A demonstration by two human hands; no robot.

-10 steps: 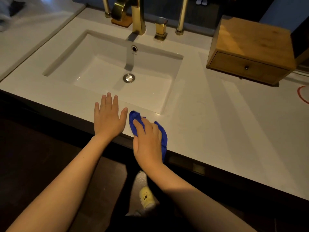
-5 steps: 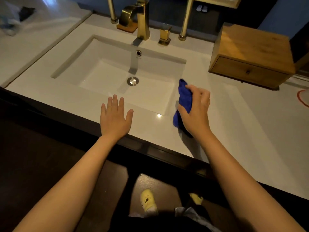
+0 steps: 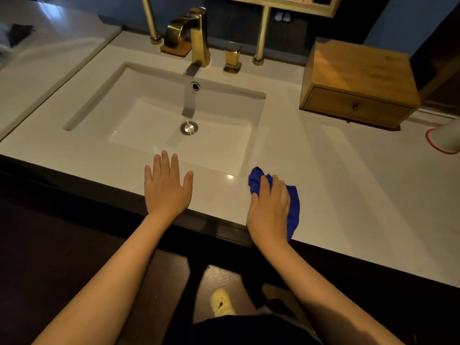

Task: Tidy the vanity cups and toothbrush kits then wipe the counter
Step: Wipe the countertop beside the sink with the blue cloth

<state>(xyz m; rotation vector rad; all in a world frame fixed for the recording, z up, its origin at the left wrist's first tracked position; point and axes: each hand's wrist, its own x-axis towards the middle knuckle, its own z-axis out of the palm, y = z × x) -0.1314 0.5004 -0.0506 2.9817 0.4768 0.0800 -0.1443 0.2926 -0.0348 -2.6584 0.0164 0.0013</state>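
Observation:
A blue cloth (image 3: 293, 205) lies bunched on the white counter (image 3: 348, 190) near its front edge, just right of the sink's front right corner. My right hand (image 3: 270, 210) presses down on the cloth and covers most of it. My left hand (image 3: 168, 186) rests flat on the counter's front strip, fingers spread, holding nothing. No cups or toothbrush kits are in view.
A white rectangular sink (image 3: 174, 115) fills the middle, with a gold faucet (image 3: 194, 36) and gold handle (image 3: 232, 58) behind it. A wooden drawer box (image 3: 358, 80) stands at the back right. A white object with a red-rimmed base (image 3: 445, 138) sits at the far right edge.
My right hand has slid the blue cloth from beside the sink's right side back toward the counter's front edge and now lies flat on it. My left hand has stayed in place.

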